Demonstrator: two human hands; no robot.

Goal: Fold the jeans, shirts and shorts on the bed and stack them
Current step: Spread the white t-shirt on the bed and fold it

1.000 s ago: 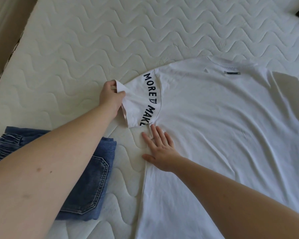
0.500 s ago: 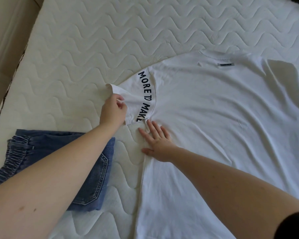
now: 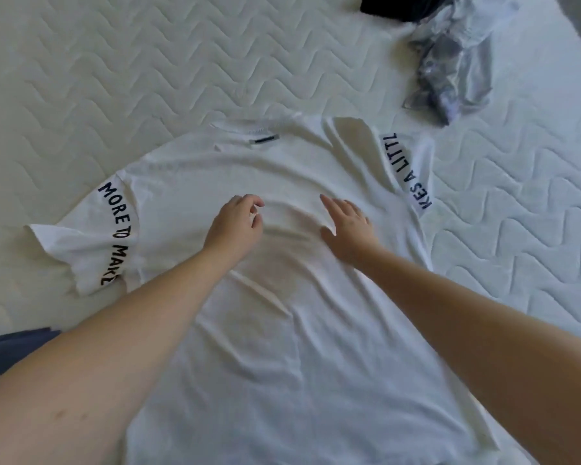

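Observation:
A white T-shirt (image 3: 282, 347) lies spread flat on the bed, collar away from me, black lettering running down both sleeves. Its left sleeve (image 3: 81, 253) lies flat and free, and the right sleeve (image 3: 406, 169) is folded in over the body. My left hand (image 3: 235, 226) hovers over the upper middle of the shirt with loosely curled fingers and holds nothing. My right hand (image 3: 348, 226) rests flat on the shirt beside it, fingers straight. A corner of folded blue denim (image 3: 10, 350) shows at the left edge, mostly hidden by my left arm.
The white quilted mattress (image 3: 148, 62) stretches beyond the shirt on all sides. A crumpled grey-and-white garment (image 3: 457, 58) lies at the far right, with a dark garment (image 3: 393, 6) at the top edge beside it.
My left hand has let go of the left sleeve and moved right onto the chest. My right hand slid from the armpit seam to the middle. The view swung right.

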